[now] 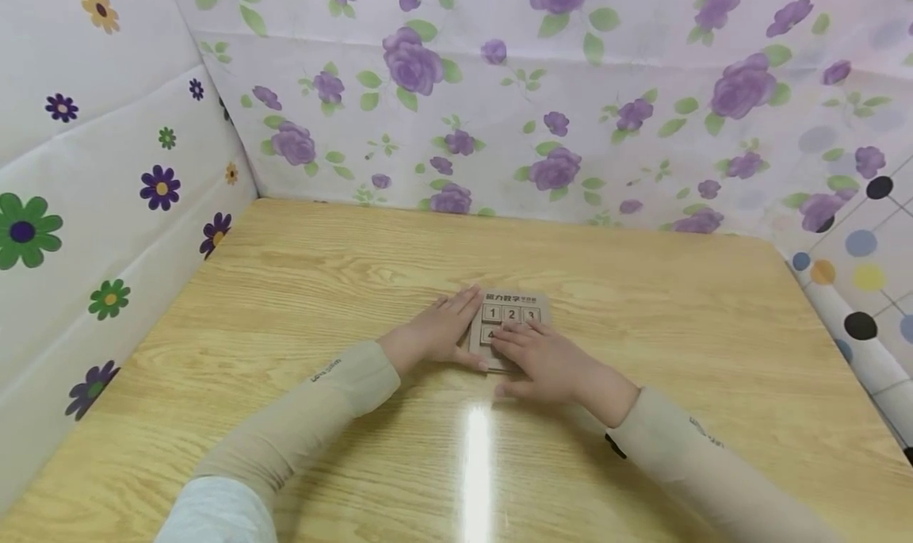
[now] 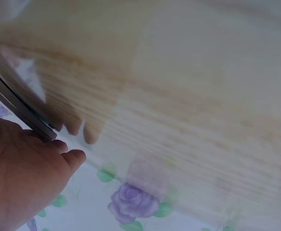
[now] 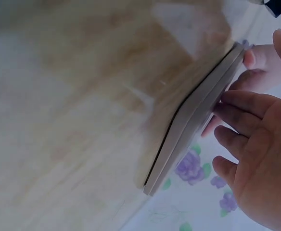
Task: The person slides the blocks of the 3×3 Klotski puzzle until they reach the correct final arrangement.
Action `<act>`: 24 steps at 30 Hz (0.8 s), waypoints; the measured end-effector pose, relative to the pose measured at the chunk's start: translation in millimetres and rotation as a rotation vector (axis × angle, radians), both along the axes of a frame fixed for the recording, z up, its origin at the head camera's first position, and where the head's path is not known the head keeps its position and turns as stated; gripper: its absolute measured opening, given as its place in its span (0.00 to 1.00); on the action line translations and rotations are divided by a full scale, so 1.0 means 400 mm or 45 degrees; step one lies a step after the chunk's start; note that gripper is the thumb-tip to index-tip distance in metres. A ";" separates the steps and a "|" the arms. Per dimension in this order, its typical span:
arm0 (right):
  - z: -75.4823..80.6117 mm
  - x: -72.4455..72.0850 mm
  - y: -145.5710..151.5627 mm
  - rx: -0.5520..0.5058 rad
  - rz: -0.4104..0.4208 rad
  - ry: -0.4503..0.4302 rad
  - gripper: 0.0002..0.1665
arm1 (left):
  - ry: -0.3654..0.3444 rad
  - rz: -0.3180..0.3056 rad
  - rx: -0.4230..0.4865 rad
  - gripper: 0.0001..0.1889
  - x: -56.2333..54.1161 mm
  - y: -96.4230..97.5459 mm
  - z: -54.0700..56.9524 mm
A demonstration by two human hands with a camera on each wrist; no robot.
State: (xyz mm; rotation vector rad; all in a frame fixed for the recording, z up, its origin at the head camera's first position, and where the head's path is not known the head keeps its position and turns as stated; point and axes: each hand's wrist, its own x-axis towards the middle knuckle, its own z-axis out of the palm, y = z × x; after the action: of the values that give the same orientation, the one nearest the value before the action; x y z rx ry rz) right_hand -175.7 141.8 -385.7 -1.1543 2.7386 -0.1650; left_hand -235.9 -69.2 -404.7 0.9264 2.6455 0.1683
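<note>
A flat grey-beige number slide puzzle (image 1: pixel 512 299) lies on the wooden table, with printed characters along its far edge. Tiles 1, 2, 3 and part of 4 show; the others are covered by the right hand. My left hand (image 1: pixel 441 329) holds the puzzle's left side, fingers along the edge and thumb at the near corner. Extended fingers of my right hand (image 1: pixel 545 361) rest on the tiles, thumb off the near edge. From the side, the right wrist view shows the puzzle's thin rim (image 3: pixel 193 120) beside the right hand (image 3: pixel 263 139). The left hand (image 2: pixel 27 168) touches the rim in the left wrist view.
The light wooden table (image 1: pixel 342 273) spreads around the puzzle, with a bright reflection near its front. Flowered cloth (image 1: pixel 414 131) rises behind it, and more patterned cloth hangs on the left and right sides. Beige sleeves (image 1: pixel 321 392) cover both forearms.
</note>
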 end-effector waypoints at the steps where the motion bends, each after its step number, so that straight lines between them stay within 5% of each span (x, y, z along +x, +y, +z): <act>1: 0.001 0.003 -0.001 0.001 0.007 0.000 0.44 | 0.001 0.004 0.002 0.64 0.001 0.000 0.001; 15: -0.003 0.039 0.014 -0.075 0.051 -0.041 0.43 | -0.010 0.009 0.001 0.64 0.003 0.000 0.008; 24: -0.002 0.021 0.041 -0.048 -0.071 0.004 0.45 | -0.001 0.009 0.016 0.64 0.001 -0.001 0.002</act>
State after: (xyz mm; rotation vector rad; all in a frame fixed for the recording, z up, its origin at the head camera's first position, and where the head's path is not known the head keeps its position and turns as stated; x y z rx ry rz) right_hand -167.2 158.1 -386.6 -1.0892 2.7830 -0.2233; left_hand -235.3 -69.5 -403.9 0.9210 2.6503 0.1866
